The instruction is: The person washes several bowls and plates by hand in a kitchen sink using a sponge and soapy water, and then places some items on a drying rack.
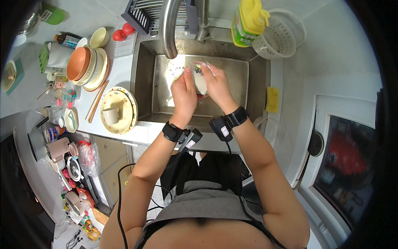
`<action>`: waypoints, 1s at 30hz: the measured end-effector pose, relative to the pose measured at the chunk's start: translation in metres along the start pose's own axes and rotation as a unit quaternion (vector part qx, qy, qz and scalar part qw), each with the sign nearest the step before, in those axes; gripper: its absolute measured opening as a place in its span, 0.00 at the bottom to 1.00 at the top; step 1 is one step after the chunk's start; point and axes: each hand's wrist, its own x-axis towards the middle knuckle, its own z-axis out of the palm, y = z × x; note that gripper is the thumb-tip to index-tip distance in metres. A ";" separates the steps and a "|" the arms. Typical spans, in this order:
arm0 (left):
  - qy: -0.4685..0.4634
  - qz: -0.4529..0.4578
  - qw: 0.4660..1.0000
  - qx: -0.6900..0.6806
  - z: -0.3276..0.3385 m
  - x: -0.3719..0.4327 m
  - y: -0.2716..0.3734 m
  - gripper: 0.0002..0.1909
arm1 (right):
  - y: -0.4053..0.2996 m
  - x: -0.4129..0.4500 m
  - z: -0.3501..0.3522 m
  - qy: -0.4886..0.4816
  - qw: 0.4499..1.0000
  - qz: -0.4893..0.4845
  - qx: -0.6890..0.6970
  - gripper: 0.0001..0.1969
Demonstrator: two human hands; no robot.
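Note:
Over the stainless-steel sink (224,107), both hands hold a white ceramic dish (200,83), perhaps a bowl, with a dark printed pattern and some red at its edge. My left hand (184,90) grips its left side, thumb up and fingers hidden underneath. On the right side, my right hand (217,82) has its fingers bent over the upper edge. Something pale shows at those fingertips; I cannot tell whether it is rim, foam or cloth. The dish is tilted, and its far side is partly covered by the hands. The steel faucet spout (169,34) hangs beyond my left hand.
Left of the sink sit plates (124,109) bearing a white cup (111,115), wooden chopsticks (97,104) and stacked bowls (78,63). Two tomatoes (128,29) lie near a dish rack (149,15). A yellow detergent jug (248,23), plastic basket (275,40) and yellow sponge (272,99) line the right.

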 end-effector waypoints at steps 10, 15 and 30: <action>-0.064 -0.180 0.971 -0.147 -0.013 0.010 -0.013 0.20 | -0.007 -0.004 0.001 0.003 0.968 -0.231 -0.103 0.13; -0.079 -0.237 0.948 -0.199 0.001 0.002 0.003 0.22 | 0.002 0.002 -0.008 -0.002 0.981 -0.168 -0.099 0.11; -0.018 -0.238 0.922 -0.306 0.014 -0.006 -0.011 0.22 | 0.013 -0.006 0.008 0.167 0.898 0.209 0.350 0.18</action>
